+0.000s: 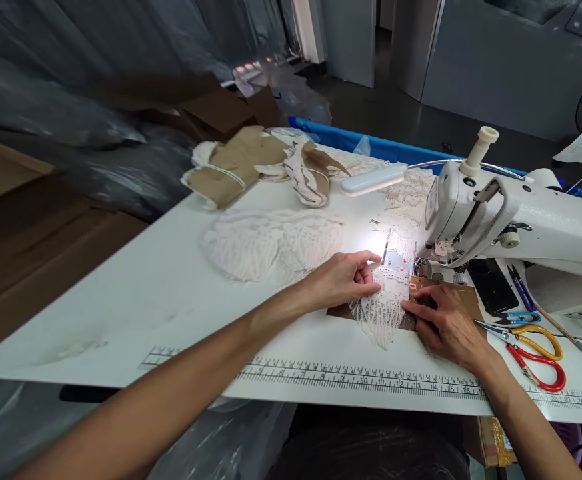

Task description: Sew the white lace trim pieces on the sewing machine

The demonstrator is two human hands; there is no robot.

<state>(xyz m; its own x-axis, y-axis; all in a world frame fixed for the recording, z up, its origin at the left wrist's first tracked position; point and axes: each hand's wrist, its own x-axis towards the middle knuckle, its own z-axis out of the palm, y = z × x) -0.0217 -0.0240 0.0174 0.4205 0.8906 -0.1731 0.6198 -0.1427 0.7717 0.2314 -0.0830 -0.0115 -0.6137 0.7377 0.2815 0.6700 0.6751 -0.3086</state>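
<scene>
A piece of white lace (383,310) lies over a brown card (458,297) on the white table (171,287), just in front of the needle of a white sewing machine (511,220). My left hand (343,280) pinches the lace's left edge with curled fingers. To the right, my right hand (443,323) lies with its fingers pressed flat on the card and the lace's right edge.
A pile of white lace pieces (271,243) lies left of my hands. Brown card pieces with lace (261,163) sit at the table's far side. Red-handled and yellow-handled scissors (535,347), blue snips (518,319) and a black phone (491,287) lie at right. A printed ruler (361,377) runs along the front edge.
</scene>
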